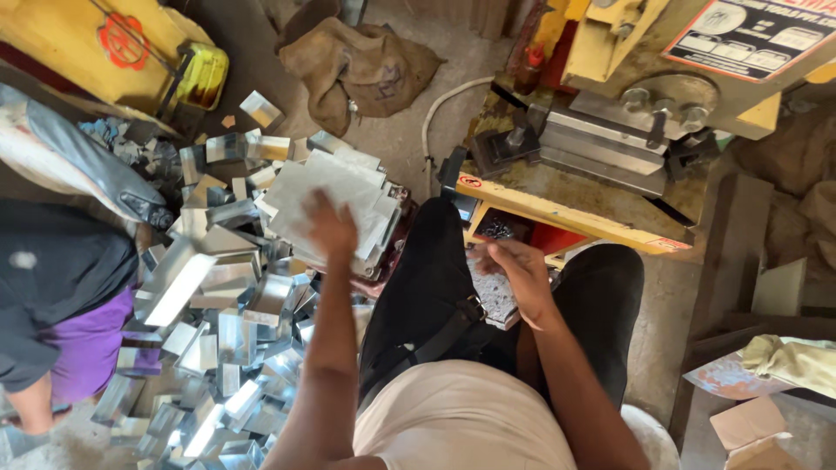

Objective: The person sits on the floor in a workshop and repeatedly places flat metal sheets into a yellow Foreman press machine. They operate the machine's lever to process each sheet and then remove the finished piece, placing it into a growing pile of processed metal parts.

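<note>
Sheets of thin grey metal [326, 187], flat and rectangular, lie stacked in a loose pile to the left of the person's knee, and the left hand [331, 224] rests on top of that pile; it is blurred, so I cannot tell whether its fingers are spread or pinching a sheet. Judging from this, lifting one sheet cleanly calls for peeling a single edge off the stack and keeping the grip away from the sharp cut borders. The right hand [521, 271] is over the lap, fingers curled together around a flat speckled grey piece [495, 296] that lies on the black trousers [435, 270]. Just ahead stands a yellow press machine [610, 130] with a steel jaw block and bolts. On the floor to the left spreads a heap of bent shiny metal channels [218, 339], bright and angular, and a brown sack [361, 65] lies crumpled beyond
</note>
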